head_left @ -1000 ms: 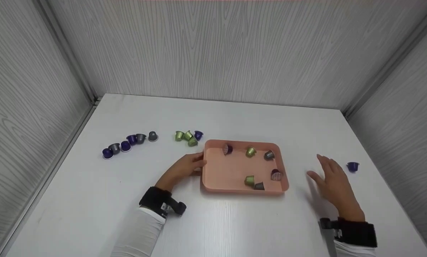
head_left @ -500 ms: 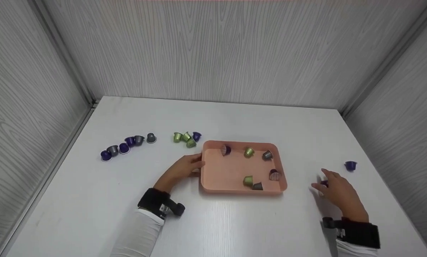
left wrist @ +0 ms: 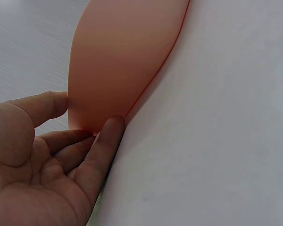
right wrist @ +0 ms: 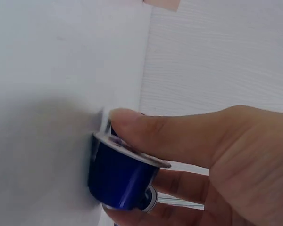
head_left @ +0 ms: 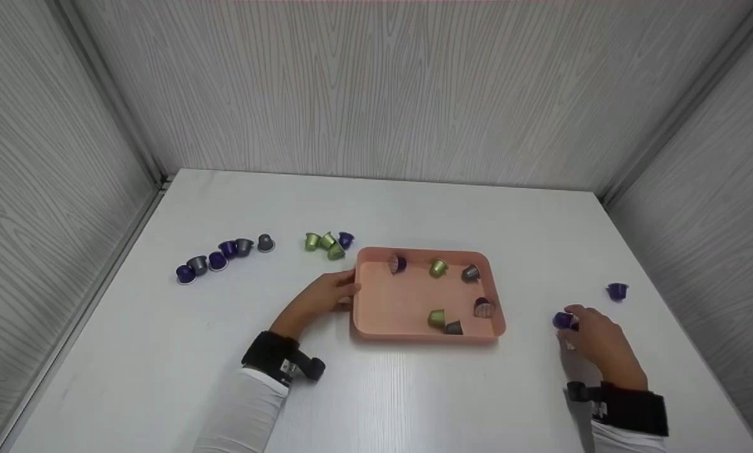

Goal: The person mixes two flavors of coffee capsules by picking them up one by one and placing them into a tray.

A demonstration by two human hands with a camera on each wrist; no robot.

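My left hand (head_left: 321, 296) holds the left end of a pink tray (head_left: 376, 336). In the left wrist view the thumb is at one edge of the tray wall (left wrist: 120, 52) and the fingertips are at the opposite edge. Inside the tray lie several coffee capsules, among them a green capsule (head_left: 438, 268), a grey capsule (head_left: 470, 273) and a purple capsule (head_left: 483, 307). Right of the tray, my right hand (head_left: 604, 343) pinches a purple-blue coffee capsule (right wrist: 122, 174), thumb at its foil rim and a fingertip under its base. Its wall is close to the white tabletop.
Farther right lies another purple capsule (head_left: 617, 291). A cluster of green capsules (head_left: 328, 240) with one purple capsule (head_left: 346, 240) sits behind the tray's left corner. Purple and grey capsules (head_left: 244, 247) form a slanting row at left. Grey wood-grain panels (head_left: 376, 94) enclose the table.
My right hand has come down and slightly toward me, and its fingers have closed on the purple-blue capsule. The left hand stays at the tray.
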